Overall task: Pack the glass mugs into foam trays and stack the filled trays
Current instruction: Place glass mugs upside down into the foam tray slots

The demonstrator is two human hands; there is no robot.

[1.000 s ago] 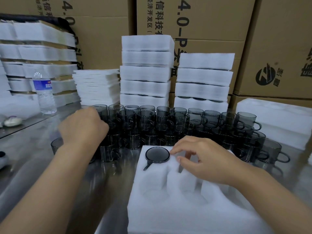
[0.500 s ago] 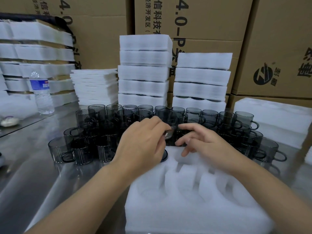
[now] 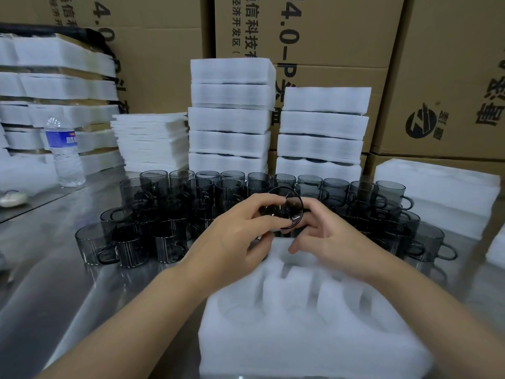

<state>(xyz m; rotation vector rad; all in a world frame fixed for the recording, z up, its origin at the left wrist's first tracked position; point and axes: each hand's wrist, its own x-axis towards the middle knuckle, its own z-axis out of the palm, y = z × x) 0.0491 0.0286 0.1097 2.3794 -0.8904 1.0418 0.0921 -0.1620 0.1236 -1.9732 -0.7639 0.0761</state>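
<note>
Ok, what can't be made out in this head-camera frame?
Head view only:
Foam tray: its far pockets, covered by both hands.
Held mug: handle and base, covered by fingers of the left hand.
Right hand: gripping the mug or only touching it, masked by the mug.
Stacked trays: contents, closed in by foam.
Water bottle: label text, too small.

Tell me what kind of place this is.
Likely a warehouse or factory packing area: cardboard cartons, stacked foam trays, and rows of identical glass mugs on a steel table.
</note>
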